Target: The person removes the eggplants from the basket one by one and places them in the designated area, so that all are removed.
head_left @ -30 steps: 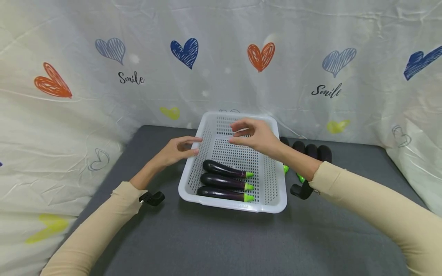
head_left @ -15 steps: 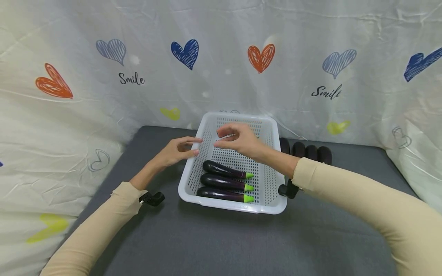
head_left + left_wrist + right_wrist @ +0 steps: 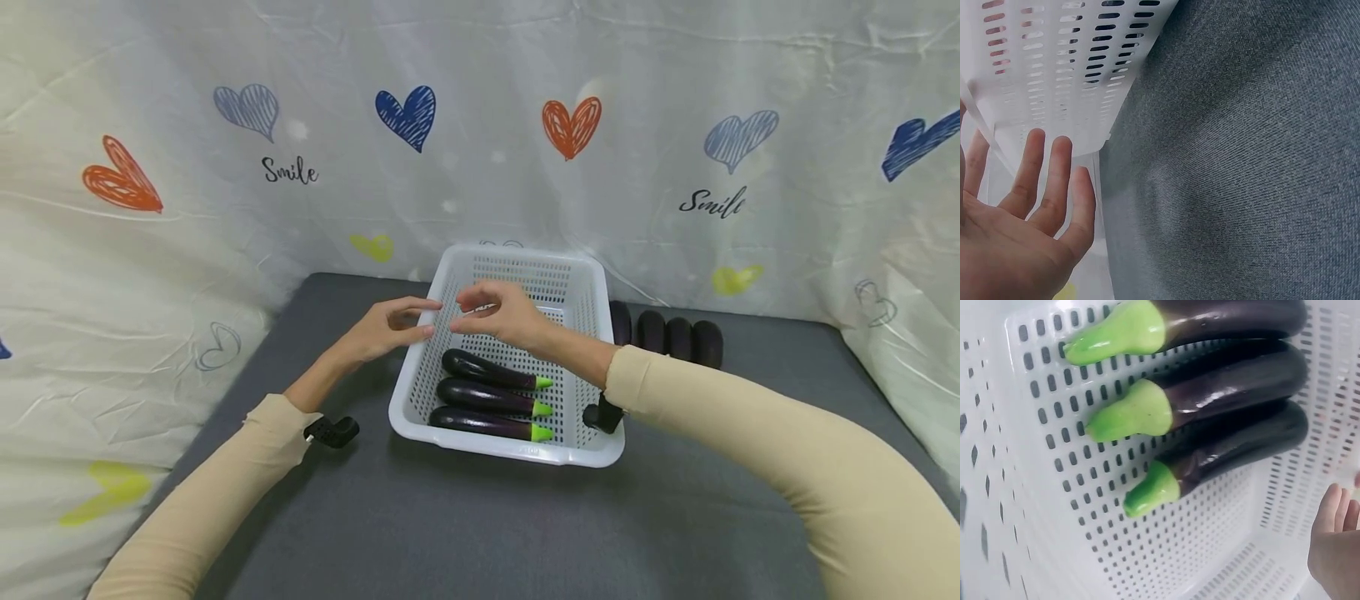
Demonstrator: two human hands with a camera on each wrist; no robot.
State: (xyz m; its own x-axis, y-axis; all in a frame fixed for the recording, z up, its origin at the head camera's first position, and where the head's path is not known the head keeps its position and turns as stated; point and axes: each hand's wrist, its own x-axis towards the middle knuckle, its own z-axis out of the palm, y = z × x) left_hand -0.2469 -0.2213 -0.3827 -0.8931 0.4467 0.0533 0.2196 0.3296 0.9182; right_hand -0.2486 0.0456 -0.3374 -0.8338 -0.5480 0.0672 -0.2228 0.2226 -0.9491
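Observation:
A white perforated plastic basket (image 3: 506, 457) holds three dark purple eggplants with green caps: a far one (image 3: 487, 368), a middle one (image 3: 483, 396) and a near one (image 3: 480, 422). My left hand (image 3: 382, 325) is at the basket's left rim, thumb and fingers apart; the left wrist view shows its fingers (image 3: 1050, 184) spread along the outer wall. Over the basket's left half hovers my right hand (image 3: 506, 317), fingers loosely curved, with nothing in it. In the right wrist view that hand (image 3: 1338, 544) appears at the right edge, apart from the eggplants.
Several more eggplants (image 3: 678, 337) lie side by side on the grey tabletop (image 3: 480, 533) right of the basket, partly hidden by my right sleeve. A white curtain (image 3: 480, 183) printed with hearts hangs behind the table and along its left side.
My right hand has moved left and slightly down in view, across the basket toward its left rim. My left hand, the basket and the eggplants in it have stayed in place.

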